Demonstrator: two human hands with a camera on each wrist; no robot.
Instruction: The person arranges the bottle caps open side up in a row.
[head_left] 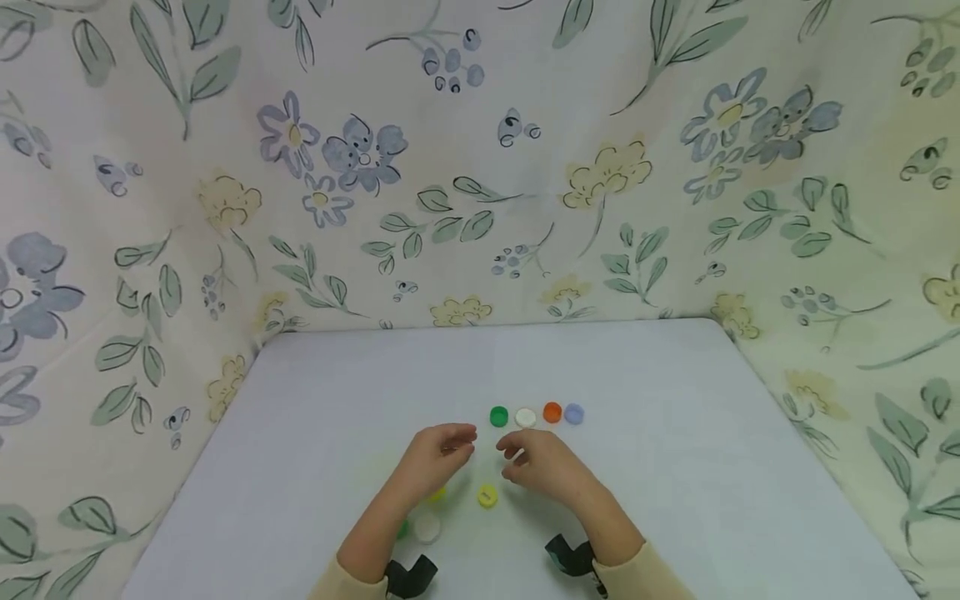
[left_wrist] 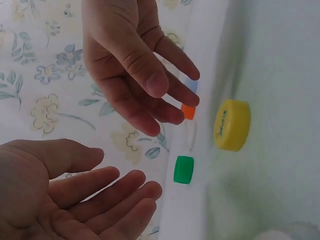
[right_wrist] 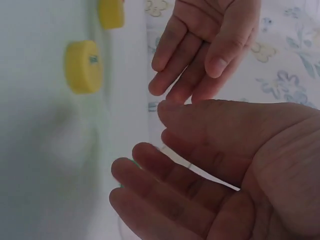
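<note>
Both hands hover above the white table, palms turned toward each other and nothing held. My left hand [head_left: 435, 462] has loosely extended fingers, as the left wrist view confirms. Opposite it, my right hand [head_left: 546, 465] has relaxed, slightly bent fingers, its thumb near the index finger in the right wrist view. On the table between the forearms lies a yellow bottle cap [head_left: 487, 497] with dark lettering on top. Beyond the hands stands a row: a green cap [head_left: 498, 417], a white cap [head_left: 525, 417], an orange cap [head_left: 552, 412] and a light blue cap [head_left: 574, 414].
Near the left forearm lie another yellow cap [head_left: 437, 495], a larger white cap [head_left: 427, 527] and a green cap [head_left: 402, 529], partly covered by the arm. Floral cloth [head_left: 450, 208] hangs behind the table [head_left: 360, 375] and along both sides.
</note>
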